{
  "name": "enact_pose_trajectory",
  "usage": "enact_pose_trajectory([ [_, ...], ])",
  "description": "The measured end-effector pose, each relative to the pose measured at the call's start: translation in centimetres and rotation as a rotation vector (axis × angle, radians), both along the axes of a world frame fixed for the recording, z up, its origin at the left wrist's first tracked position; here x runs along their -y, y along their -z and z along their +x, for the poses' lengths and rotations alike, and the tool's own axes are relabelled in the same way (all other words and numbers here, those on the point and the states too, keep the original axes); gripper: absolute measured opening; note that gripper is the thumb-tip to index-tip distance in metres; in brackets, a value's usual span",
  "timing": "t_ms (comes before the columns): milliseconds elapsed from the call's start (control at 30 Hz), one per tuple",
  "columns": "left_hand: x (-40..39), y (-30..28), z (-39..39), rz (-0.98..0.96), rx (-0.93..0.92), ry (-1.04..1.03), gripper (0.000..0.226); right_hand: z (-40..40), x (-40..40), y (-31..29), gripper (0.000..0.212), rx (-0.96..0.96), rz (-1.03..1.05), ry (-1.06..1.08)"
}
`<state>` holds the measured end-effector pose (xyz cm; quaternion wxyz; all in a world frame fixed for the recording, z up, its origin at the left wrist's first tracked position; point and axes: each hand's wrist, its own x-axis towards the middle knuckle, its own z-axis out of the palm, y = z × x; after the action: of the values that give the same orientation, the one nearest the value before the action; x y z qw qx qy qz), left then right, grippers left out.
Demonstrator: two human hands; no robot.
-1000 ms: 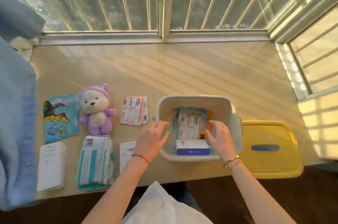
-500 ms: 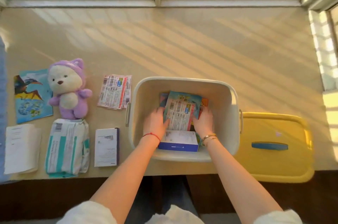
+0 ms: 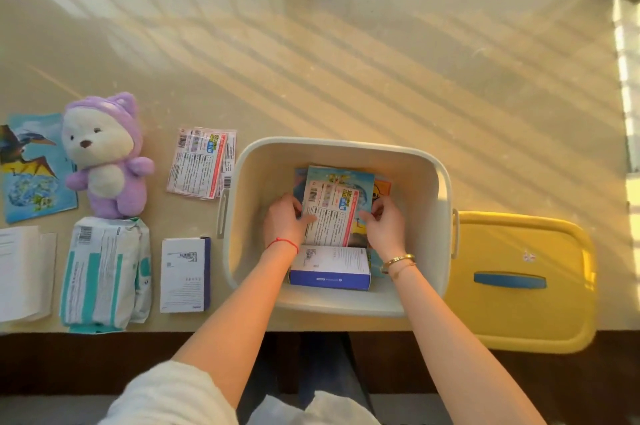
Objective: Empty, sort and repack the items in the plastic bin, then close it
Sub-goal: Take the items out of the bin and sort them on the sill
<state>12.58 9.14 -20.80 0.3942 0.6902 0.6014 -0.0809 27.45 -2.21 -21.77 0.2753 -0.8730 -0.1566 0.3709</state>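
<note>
A cream plastic bin point(image 3: 445, 189) sits at the near table edge, its yellow lid point(image 3: 519, 282) to the right. Inside, a stack of flat packets point(image 3: 337, 206) is pinched at its sides by the left hand point(image 3: 284, 222) and right hand point(image 3: 384, 225), fingers curled. A blue-edged box point(image 3: 330, 267) lies just nearer. Loosely held, the slick packets could slide apart and scatter.

Both forearms are reaching toward 12 o'clock, converging slightly. Left hand point(image 3: 283, 222) is curling, thumb pointing to 3 o'clock. Right hand point(image 3: 385, 224) is curling, fingers pointing to 9 o'clock.
</note>
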Motion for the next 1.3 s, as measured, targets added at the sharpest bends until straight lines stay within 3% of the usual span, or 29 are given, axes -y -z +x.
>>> enact_pose_trajectory([
  [300, -0.1, -5.4, -1.4, 0.116, 0.293, -0.1, 0.009, -1.1, 1.4, -4.6, 0.013, 0.068, 0.246, 0.066],
  [567, -2.3, -12.1, -5.8, 0.222, 0.457, -0.201, 0.02, -1.4, 1.5, -9.4, 0.016, 0.259, 0.379, 0.049],
  [800, -5.4, -16.8, -11.8, 0.289, 0.566, -0.395, 0.017, -3.2, -2.5, -16.3, 0.015, 0.258, 0.549, 0.108],
  [933, -7.8, -19.1, -15.3, 0.301, 0.594, -0.442, 0.019, -5.9, -6.1, -19.0, 0.014, 0.217, 0.546, 0.061],
  [1100, -11.9, -17.6, -19.1, 0.229, 0.533, -0.44, 0.017, -10.7, -10.1, -19.6, 0.014, 0.177, 0.493, 0.044],
  [1300, -16.6, -11.1, -19.9, 0.036, 0.483, -0.339, 0.025, -14.9, -13.3, -17.3, 0.011, 0.176, 0.385, 0.088],
])
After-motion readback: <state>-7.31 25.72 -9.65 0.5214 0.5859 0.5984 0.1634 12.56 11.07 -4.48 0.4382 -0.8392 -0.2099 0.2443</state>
